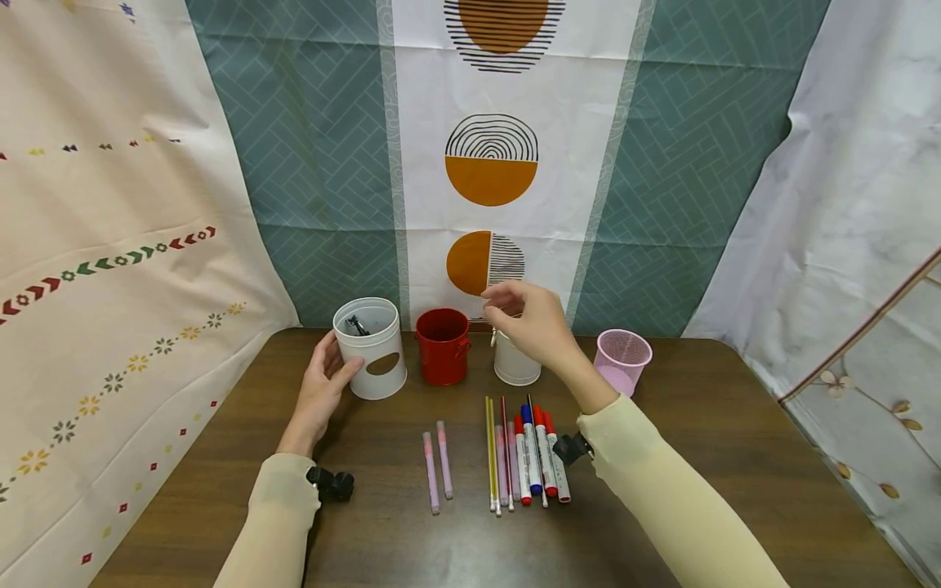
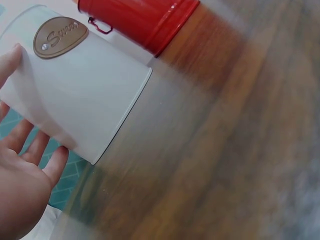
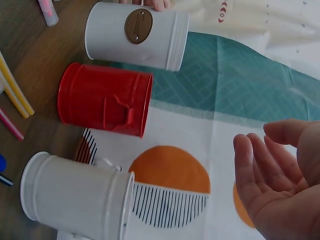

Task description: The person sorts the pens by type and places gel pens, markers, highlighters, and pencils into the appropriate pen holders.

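At the table's back left stands a tall white canister (image 1: 378, 377) with a brown oval label and small dark items (image 1: 358, 325) inside, too small to identify. My left hand (image 1: 323, 384) holds its side, thumb across the front and fingers around the left; the left wrist view shows this hand (image 2: 25, 185) against the wall. My right hand (image 1: 531, 322) hovers above a smaller white bucket (image 1: 517, 366), fingers loosely bent with nothing between them. In the right wrist view that hand (image 3: 280, 180) appears apart from every container. Between the white containers sits a red bucket (image 1: 443, 351).
A pink mesh cup (image 1: 623, 353) leans at the back right. In front lie two pink-lilac pens (image 1: 431, 474), then yellow pencils (image 1: 491, 457) and several red and blue markers (image 1: 540, 453) side by side. Patterned cloth (image 1: 331, 163) hangs behind the table (image 1: 662, 490).
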Demonstrator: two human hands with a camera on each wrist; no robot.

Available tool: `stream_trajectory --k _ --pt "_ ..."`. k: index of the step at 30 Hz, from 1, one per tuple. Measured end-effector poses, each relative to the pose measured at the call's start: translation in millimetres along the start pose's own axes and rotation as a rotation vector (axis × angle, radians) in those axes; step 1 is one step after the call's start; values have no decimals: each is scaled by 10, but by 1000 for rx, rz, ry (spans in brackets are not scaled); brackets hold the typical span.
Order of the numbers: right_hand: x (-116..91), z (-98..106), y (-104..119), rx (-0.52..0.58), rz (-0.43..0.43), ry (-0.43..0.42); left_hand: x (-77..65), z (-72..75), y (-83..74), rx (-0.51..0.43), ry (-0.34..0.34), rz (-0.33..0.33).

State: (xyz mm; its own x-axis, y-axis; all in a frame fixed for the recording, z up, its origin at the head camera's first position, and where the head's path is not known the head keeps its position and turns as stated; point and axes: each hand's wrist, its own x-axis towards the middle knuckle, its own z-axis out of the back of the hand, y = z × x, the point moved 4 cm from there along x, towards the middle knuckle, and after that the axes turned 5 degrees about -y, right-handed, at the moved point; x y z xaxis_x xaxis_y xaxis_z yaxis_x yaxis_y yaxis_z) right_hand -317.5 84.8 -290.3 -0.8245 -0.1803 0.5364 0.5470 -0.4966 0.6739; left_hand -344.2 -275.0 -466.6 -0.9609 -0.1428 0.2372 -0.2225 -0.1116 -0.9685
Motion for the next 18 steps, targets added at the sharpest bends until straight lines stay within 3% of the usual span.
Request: stream_trajectory --k 9,18 --pt "-159 103 -148 12 -42 -19 10 12 -23 12 13 21" --pt "-369 125 -292 66 -85 -43 -7 8 -41 12 34 -43"
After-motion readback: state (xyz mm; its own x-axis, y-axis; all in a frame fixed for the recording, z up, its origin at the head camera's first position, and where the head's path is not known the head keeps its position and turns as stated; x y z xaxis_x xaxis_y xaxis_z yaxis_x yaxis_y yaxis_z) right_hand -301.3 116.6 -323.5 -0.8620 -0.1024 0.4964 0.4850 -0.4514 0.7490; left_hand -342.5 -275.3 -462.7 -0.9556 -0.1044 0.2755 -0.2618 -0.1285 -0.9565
